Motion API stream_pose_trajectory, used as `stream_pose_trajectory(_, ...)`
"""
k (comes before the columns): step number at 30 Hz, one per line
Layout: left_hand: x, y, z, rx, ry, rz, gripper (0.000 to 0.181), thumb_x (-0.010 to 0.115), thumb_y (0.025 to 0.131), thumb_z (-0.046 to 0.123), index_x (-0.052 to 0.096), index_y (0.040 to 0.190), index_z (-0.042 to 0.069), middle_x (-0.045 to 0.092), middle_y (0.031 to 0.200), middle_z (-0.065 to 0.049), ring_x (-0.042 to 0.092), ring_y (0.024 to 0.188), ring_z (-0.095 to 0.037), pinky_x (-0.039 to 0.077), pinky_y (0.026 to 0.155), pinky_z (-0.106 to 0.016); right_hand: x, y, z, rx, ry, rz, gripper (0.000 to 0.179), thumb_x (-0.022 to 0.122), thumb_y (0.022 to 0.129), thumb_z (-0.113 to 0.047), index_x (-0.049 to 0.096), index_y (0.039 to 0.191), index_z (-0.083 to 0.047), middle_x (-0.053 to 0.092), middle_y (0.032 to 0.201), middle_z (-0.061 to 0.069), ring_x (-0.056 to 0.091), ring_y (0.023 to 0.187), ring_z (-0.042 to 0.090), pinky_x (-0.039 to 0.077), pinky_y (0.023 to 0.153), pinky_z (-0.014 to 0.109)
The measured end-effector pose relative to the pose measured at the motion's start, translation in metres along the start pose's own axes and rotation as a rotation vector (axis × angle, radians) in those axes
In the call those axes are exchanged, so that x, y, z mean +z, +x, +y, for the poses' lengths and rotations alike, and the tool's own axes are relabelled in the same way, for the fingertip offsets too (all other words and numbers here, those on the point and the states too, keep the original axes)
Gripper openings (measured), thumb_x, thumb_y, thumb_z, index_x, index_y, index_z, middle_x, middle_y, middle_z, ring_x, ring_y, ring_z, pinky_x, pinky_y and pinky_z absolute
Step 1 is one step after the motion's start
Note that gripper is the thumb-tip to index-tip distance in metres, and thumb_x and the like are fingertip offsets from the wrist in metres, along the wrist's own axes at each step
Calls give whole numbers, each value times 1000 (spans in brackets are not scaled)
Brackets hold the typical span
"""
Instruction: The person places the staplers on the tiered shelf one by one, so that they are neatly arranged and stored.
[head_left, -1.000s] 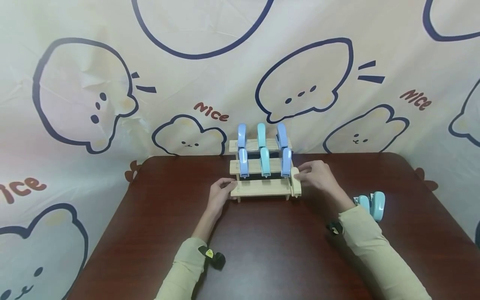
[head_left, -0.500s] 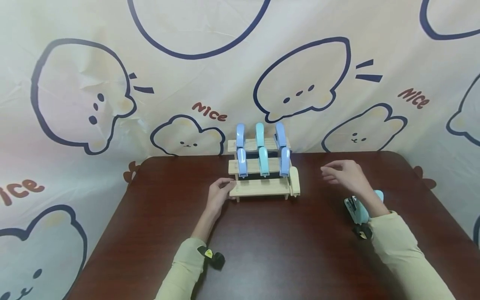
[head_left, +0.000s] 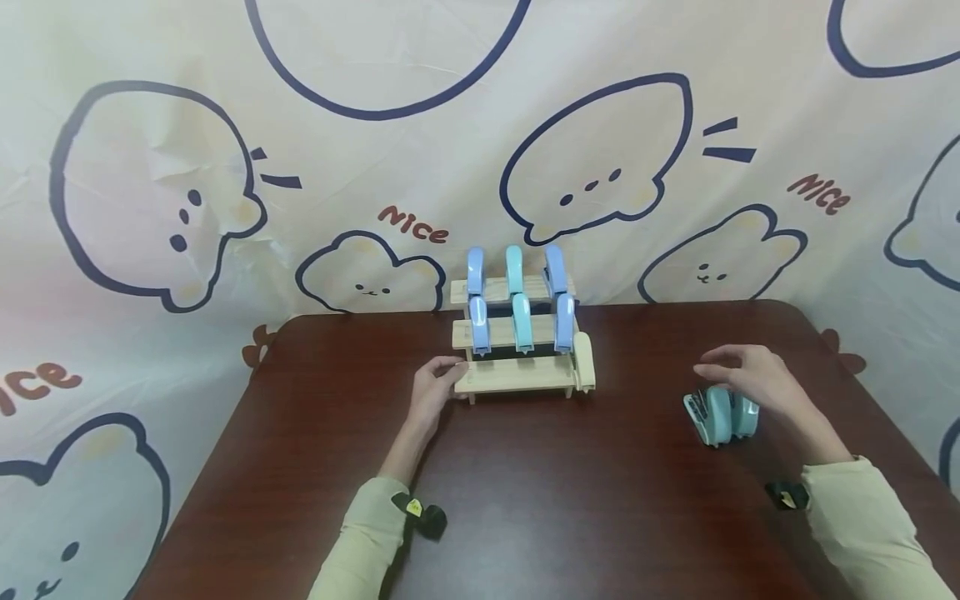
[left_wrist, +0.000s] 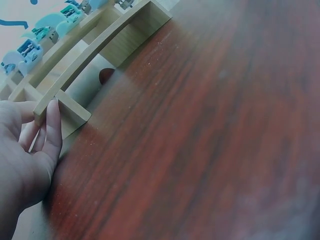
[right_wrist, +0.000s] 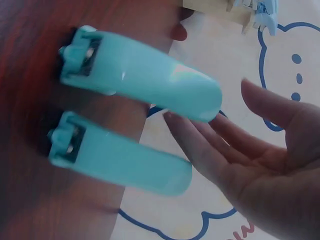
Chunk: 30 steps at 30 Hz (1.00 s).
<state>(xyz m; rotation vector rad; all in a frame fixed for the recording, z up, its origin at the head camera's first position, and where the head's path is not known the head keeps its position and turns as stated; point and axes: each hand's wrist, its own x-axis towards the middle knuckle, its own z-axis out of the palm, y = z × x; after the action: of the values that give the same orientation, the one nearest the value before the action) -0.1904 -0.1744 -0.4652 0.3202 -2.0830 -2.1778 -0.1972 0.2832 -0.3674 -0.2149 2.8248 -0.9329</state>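
Observation:
My left hand (head_left: 433,390) pinches the left end of the lowest shelf of a small three-tier wooden rack (head_left: 517,377); thumb and fingers meet round its corner in the left wrist view. On the rack's upper two tiers stand blue staplers (head_left: 480,325) and teal staplers (head_left: 522,322). A pale rounded piece (head_left: 583,361) stands at the rack's right end. Over two teal staplers on the table, a nearer one (right_wrist: 140,70) and another (right_wrist: 125,157) in the right wrist view, hovers my right hand (head_left: 757,379), thumb and fingers spread apart. Whether a fingertip touches one is unclear.
The dark wood table (head_left: 570,500) has its back edge against a cloth (head_left: 375,175) printed with bear outlines. The rack stands close to that edge. Dark wrist cameras (head_left: 431,521) hang under both forearms.
My right hand has left the rack's right end and moved right, to above the two teal staplers. My left hand stays on the rack; the head view has shifted slightly.

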Motion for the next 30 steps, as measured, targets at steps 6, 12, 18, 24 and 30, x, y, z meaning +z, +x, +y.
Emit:
stream_pose_trajectory(6, -1, 0, 0, 1, -1, 4, 27, 70, 97, 11, 68, 117, -7, 66, 111, -18, 66, 73, -15, 61, 62, -27, 5, -5, 4, -78, -64, -96, 55, 74, 96, -25, 58, 132, 13, 62, 126, 37, 60, 110, 51, 57, 85, 65)
stream_pose_trajectory(12, -1, 0, 0, -5, 14, 6, 28, 71, 97, 11, 68, 117, -7, 66, 111, -18, 66, 74, -15, 62, 63, -28, 11, -7, 10, -106, -87, -182, 56, 77, 90, -15, 56, 133, 15, 58, 130, 38, 55, 114, 52, 54, 86, 68)
stream_pose_trajectory(18, -1, 0, 1, -1, 12, 10, 27, 70, 97, 12, 68, 117, -7, 66, 111, -19, 66, 74, -15, 62, 63, -28, 14, -8, 10, -103, -129, -139, 50, 79, 90, -15, 60, 123, 18, 65, 114, 34, 60, 91, 37, 57, 73, 50)
stream_pose_trajectory(24, -1, 0, 0, 8, 16, 3, 28, 70, 98, 12, 67, 118, -7, 66, 112, -20, 66, 75, -15, 61, 63, -27, 14, -9, 5, -66, -129, -75, 48, 78, 90, -17, 63, 117, 20, 68, 96, 24, 57, 74, 25, 47, 58, 34)
stream_pose_trajectory(30, -2, 0, 0, 3, 28, -2, 28, 71, 98, 13, 67, 119, -6, 66, 114, -20, 67, 76, -16, 61, 64, -27, 10, -12, -8, -62, -98, 15, 50, 77, 92, -21, 63, 120, 19, 68, 100, 28, 56, 71, 24, 47, 55, 35)
